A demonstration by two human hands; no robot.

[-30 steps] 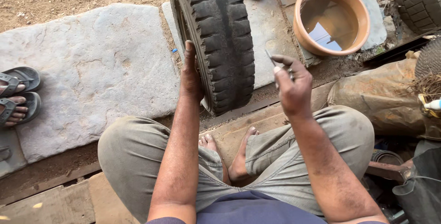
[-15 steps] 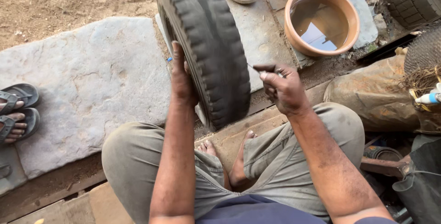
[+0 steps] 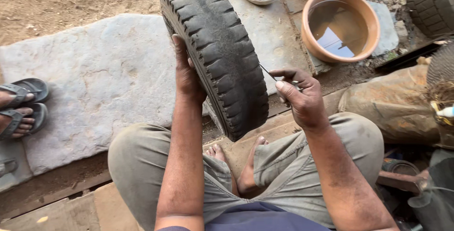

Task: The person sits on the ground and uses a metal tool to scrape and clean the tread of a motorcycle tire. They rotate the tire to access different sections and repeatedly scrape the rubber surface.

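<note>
The left hand (image 3: 187,72) grips the sidewall of an upright black tyre (image 3: 215,53), fingers curled on its edge; the right hand (image 3: 300,96) pinches a thin metal tool (image 3: 268,72) — tip toward the tread. Beyond lie a grey stone slab (image 3: 94,84) and a clay basin (image 3: 340,25) of water — on dirt.

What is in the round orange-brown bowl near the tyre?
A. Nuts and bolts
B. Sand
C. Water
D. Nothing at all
C: the clay-coloured bowl holds clear water whose surface mirrors the sky, while the left hand steadies the upright tyre and the right hand pinches a thin metal tool.
</note>
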